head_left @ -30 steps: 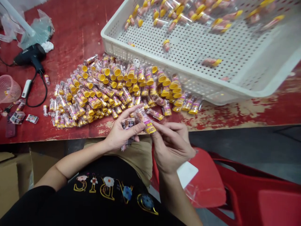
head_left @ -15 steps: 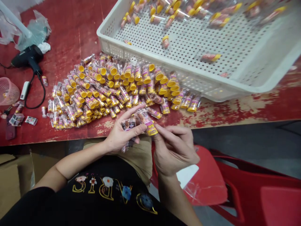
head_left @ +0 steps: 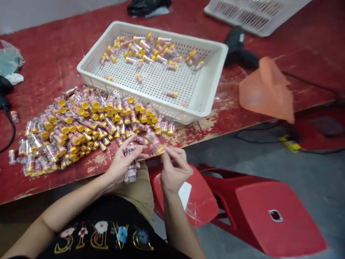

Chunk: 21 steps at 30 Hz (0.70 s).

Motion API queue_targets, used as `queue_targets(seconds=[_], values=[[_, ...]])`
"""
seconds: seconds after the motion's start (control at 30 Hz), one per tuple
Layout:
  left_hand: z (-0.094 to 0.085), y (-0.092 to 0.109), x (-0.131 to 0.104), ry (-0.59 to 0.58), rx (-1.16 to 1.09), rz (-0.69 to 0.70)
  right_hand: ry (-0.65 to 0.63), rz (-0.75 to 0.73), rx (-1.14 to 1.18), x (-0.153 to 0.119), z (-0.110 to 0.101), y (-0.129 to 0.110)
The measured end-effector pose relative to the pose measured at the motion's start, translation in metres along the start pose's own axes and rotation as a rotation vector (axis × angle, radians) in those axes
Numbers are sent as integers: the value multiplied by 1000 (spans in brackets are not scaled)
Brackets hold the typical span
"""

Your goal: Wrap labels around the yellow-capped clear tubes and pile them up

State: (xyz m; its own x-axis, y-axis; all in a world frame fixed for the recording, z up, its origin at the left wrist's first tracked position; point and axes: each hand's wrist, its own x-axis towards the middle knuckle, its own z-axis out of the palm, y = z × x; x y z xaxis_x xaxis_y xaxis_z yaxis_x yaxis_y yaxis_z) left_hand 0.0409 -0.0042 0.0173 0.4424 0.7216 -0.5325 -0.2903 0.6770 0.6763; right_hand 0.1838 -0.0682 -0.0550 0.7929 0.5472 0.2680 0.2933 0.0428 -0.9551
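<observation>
My right hand [head_left: 175,171] pinches a small clear tube with a yellow cap [head_left: 156,142] by its capped end. A purple-and-clear printed sleeve seems to be around the tube, though motion blurs it. In my left hand [head_left: 120,165] is a bunch of flat printed plastic sleeves [head_left: 130,173], held between thumb and palm with some fingers stretched out. The tube is to the right of my left fingers, apart from them. Just beyond both hands lies a large heap of sleeved yellow-capped tubes [head_left: 88,126] on the red table [head_left: 61,46].
Behind the heap, a white perforated basket [head_left: 199,114] holds unsleeved tubes with pink contents. A black blower [head_left: 237,46] and an orange sheet-like piece [head_left: 265,91] sit to its right. Another white crate [head_left: 250,16] stands farther back. Red chairs [head_left: 269,212] are at my right.
My view has swung right and widened, bringing in the orange piece and second crate. The tube has moved away from my left fingers, which touched it before; both hands keep their hold.
</observation>
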Motion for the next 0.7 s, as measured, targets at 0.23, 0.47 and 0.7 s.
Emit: queue_targets(seconds=[0.23,0.47,0.7], values=[[-14,7,-7,238,-124,-178,130,-64,-316,78,-25,80],[-32,9,-10,329,-89,-118,-257,-111,-438,192,28,34],[-24,13,-10,350,-84,-35,-636,-34,-419,277,117,-26]])
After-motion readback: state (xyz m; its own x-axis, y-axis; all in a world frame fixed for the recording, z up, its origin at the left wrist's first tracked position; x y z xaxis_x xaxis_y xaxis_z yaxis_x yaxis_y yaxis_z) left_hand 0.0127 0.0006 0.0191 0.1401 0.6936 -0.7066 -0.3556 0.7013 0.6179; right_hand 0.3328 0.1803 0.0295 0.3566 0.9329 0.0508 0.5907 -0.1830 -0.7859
